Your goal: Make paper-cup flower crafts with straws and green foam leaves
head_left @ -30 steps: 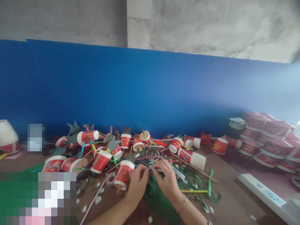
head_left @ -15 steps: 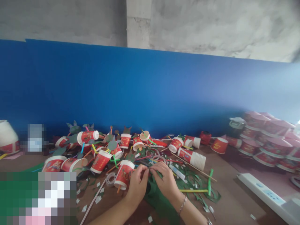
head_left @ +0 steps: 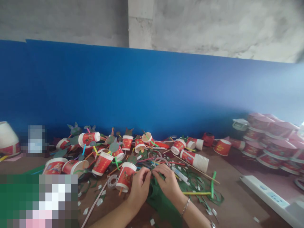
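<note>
My left hand [head_left: 140, 185] and my right hand [head_left: 167, 182] meet fingertip to fingertip above the brown table. Both are closed in a pinch, and whatever they hold is too small and hidden to name. Dark green paper [head_left: 161, 202] lies beneath and between them. Left of my left hand, close beside it, a red and white paper cup [head_left: 126, 177] stands tilted with an orange stick under it. A clear roll of tape [head_left: 112, 181] rests beyond that cup. To the right of my right hand are a white glue tube [head_left: 180, 174] and a bent green and yellow straw [head_left: 197, 193].
Several decorated paper cups [head_left: 102, 163] lie heaped toward the blue partition [head_left: 142, 88]. A nested cup stack [head_left: 194, 160] lies at centre right. Pink-topped cups [head_left: 273, 139] are piled far right, behind a white power strip [head_left: 266, 193]. Green scraps [head_left: 201, 182] litter the table.
</note>
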Tool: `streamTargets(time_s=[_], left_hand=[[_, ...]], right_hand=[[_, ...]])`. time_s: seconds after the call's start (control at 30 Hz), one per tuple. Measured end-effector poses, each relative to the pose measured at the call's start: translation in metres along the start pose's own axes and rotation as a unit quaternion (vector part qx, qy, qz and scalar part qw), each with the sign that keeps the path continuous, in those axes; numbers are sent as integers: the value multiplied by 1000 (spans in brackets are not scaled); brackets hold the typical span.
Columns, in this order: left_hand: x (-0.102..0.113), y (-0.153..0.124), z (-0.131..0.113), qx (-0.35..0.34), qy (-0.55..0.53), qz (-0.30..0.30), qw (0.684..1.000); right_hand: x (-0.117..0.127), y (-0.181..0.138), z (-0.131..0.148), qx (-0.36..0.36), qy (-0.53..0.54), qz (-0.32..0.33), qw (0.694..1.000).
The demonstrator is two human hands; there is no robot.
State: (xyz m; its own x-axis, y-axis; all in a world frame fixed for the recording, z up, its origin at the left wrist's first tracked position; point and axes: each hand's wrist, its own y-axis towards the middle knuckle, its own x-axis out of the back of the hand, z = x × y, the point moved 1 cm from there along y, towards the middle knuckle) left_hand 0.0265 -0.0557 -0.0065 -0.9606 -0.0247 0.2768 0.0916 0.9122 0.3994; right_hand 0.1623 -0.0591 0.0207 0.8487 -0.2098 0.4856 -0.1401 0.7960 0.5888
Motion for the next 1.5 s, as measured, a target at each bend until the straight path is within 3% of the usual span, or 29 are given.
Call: streamTargets(time_s=[0.47,0.63,0.9,1.5], left_hand=[[-1,-1,-4,-5,10,19,1000],[0,-1,-2,-5,-11,11,1000],[-3,2,5,55,-107,28,992],[-6,4,4,94,-163,58,980]], right_hand=[[-2,-3,-3,-31,-27,-24,999],[1,-1,-2,-50,28,1,998],[0,1,-10,-191,166,6,968],[-5,-3,-15,-198,184,25,963]])
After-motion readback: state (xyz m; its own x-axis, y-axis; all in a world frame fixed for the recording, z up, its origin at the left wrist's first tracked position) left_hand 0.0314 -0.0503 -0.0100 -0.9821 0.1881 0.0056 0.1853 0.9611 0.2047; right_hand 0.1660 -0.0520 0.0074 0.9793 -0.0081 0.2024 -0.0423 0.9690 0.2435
